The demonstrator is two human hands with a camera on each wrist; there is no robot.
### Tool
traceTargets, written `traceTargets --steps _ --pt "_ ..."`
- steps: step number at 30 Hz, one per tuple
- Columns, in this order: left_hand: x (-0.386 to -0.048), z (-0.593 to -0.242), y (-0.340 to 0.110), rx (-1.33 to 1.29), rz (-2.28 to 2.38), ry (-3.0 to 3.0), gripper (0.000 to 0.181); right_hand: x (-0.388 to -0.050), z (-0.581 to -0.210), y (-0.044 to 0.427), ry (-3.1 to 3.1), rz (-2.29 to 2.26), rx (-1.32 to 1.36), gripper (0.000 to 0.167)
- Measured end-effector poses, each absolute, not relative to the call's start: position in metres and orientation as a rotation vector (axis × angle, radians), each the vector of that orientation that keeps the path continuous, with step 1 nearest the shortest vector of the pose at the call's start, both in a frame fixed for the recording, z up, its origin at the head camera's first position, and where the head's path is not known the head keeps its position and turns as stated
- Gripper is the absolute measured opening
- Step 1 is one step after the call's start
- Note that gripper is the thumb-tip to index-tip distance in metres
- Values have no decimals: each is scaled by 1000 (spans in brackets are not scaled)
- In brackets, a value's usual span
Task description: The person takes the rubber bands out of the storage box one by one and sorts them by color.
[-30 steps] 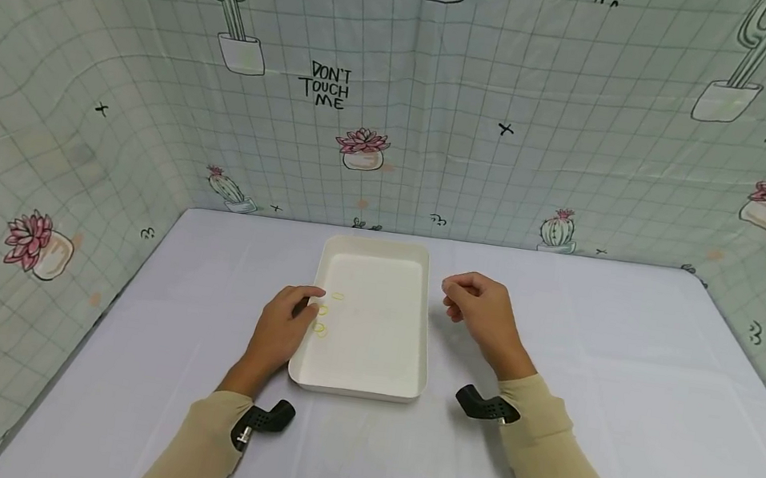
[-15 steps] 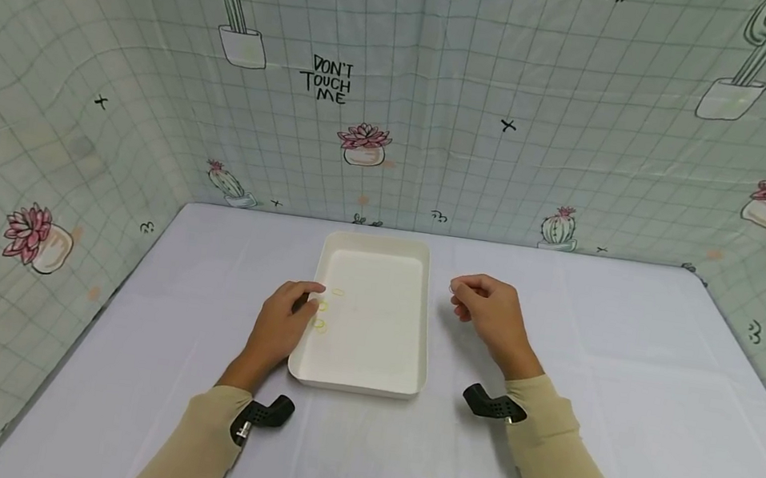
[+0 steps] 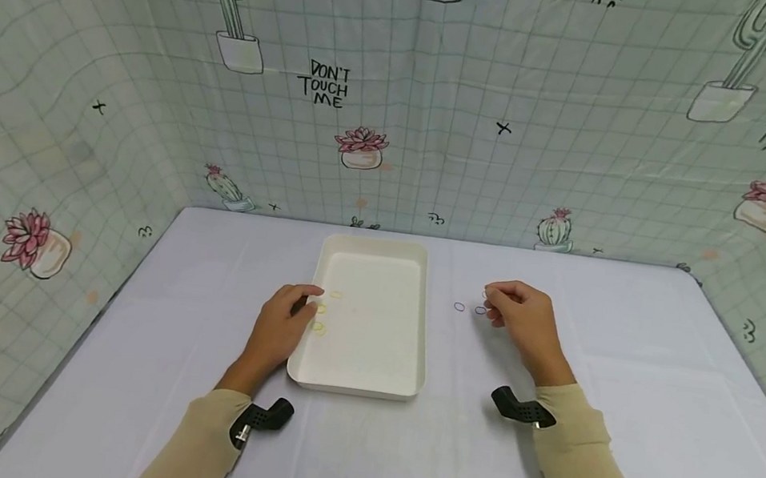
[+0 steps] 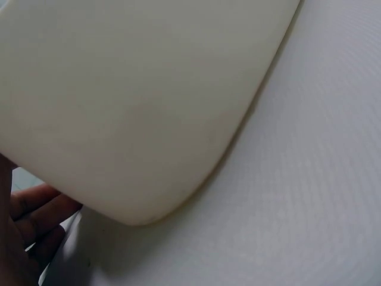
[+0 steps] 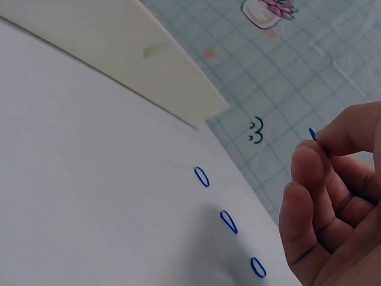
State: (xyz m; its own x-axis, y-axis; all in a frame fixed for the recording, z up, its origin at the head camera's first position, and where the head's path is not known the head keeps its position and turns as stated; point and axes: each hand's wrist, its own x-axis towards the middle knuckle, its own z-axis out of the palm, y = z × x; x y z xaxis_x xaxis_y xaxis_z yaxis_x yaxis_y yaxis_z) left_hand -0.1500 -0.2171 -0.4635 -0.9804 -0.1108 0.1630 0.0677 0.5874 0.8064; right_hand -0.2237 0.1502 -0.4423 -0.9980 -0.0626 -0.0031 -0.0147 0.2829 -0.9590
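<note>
My right hand (image 3: 522, 314), off the tray's right side, pinches a small blue rubber band (image 5: 312, 134) between thumb and index finger. Below it in the right wrist view, three blue rubber bands (image 5: 202, 177) lie apart in a row on the table; two of these blue bands (image 3: 459, 307) show in the head view. A white rectangular tray (image 3: 365, 375) has several small yellow rubber bands (image 3: 319, 328) along its left inner side. With fingers relaxed, my left hand (image 3: 279, 326) rests on the tray's left rim; its thumb is hidden in the left wrist view.
A white cloth covers the table (image 3: 586, 460). Behind and at the sides hangs a grid-patterned curtain (image 3: 464, 64) with cactus drawings. Black wrist cameras (image 3: 522, 408) sit at both sleeve cuffs.
My right hand has moved right, away from the tray, still pinching a band. Blue bands on the table have come into sight beside it. The left hand and the tray stay put.
</note>
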Motion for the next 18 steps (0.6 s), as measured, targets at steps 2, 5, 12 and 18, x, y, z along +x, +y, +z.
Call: traceTargets --steps 2,5,12,18 --pt "-150 -464 -216 34 -1350 -2615 27 -225 -442 157 2507 -1850 -53 39" --pt "-150 -463 -215 34 -1364 -2610 28 -226 -441 165 2529 -1842 -11 38" --pt "-147 -463 -217 70 -1362 -2636 28 -226 -442 173 2497 -1806 60 40" --pt "-148 -464 -217 60 -1355 -2646 29 -224 -446 183 2536 -1774 86 42"
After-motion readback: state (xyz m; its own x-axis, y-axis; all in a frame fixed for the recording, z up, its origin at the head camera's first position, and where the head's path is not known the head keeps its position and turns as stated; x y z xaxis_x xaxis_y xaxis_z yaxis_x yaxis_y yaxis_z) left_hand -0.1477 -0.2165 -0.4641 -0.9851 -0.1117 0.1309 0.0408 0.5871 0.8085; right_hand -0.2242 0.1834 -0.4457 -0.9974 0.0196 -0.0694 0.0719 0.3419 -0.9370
